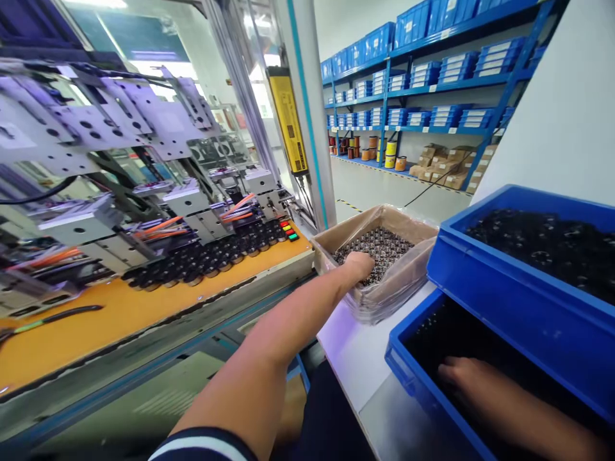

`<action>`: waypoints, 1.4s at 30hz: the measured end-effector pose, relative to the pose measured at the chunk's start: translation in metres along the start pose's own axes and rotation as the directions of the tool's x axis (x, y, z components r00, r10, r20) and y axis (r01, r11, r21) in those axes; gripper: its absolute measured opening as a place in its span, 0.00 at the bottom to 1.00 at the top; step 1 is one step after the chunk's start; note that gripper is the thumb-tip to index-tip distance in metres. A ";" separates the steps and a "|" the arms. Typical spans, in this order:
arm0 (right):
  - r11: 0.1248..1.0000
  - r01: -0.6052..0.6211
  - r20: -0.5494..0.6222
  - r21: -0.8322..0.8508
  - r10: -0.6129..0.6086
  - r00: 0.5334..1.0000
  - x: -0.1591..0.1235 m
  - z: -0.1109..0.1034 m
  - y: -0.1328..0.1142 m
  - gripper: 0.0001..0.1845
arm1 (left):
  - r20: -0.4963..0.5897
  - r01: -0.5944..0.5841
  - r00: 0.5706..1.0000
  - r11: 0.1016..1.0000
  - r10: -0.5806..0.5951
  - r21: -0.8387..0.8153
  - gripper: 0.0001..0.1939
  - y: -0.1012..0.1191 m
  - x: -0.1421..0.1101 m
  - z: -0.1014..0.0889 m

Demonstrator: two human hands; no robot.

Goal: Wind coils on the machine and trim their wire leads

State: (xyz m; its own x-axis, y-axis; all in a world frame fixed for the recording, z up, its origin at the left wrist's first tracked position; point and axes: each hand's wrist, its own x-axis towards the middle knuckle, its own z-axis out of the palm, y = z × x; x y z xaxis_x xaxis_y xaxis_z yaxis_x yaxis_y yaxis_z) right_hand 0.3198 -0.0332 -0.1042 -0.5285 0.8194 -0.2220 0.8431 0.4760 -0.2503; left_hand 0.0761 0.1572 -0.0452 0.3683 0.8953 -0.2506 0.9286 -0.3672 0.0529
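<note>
My left hand (359,264) reaches into a plastic-lined cardboard box (419,266) full of small dark round parts (384,243). Its fingers curl down among the parts and are hidden, so its grip is unclear. My right hand (464,378) rests inside the lower blue bin (408,374), fingers bent over dark contents; whether it holds anything is hidden. An upper blue bin (504,282) holds more black parts (552,246).
To the left stands a machine with an orange bed (120,314), a row of black round parts (206,259) and metal fixtures above. A yellow light-curtain post (288,121) stands behind. Blue shelving (423,83) with boxes lines the far wall.
</note>
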 end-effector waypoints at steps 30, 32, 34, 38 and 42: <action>0.740 0.665 -0.733 -0.100 -0.507 0.455 -0.020 -0.068 -0.175 0.02 | -0.540 -0.593 0.749 -0.027 -0.385 -0.804 0.17 0.029 -0.304 0.066; 0.719 0.688 -0.750 -0.096 -0.507 0.426 -0.018 -0.058 -0.180 0.04 | -0.496 -0.558 0.783 -0.072 -0.376 -0.826 0.19 0.032 -0.308 0.068; 0.702 0.705 -0.750 -0.104 -0.521 0.408 -0.016 -0.050 -0.180 0.05 | -0.477 -0.543 0.807 -0.117 -0.349 -0.832 0.20 0.035 -0.311 0.069; 0.669 0.734 -0.728 -0.118 -0.561 0.394 -0.014 -0.047 -0.179 0.05 | -0.473 -0.523 0.828 -0.110 -0.301 -0.845 0.20 0.039 -0.312 0.072; 0.652 0.746 -0.716 -0.133 -0.584 0.382 -0.014 -0.048 -0.178 0.04 | -0.489 -0.536 0.817 -0.088 -0.305 -0.840 0.20 0.042 -0.310 0.071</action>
State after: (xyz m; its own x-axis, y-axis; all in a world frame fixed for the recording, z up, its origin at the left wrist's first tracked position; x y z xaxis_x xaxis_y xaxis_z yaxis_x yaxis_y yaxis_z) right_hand 0.1822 -0.1143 -0.0113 -0.6231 0.2642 0.7361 0.1687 0.9645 -0.2034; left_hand -0.0022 -0.1538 -0.0339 0.0400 0.9669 0.2521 -0.2414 -0.2355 0.9414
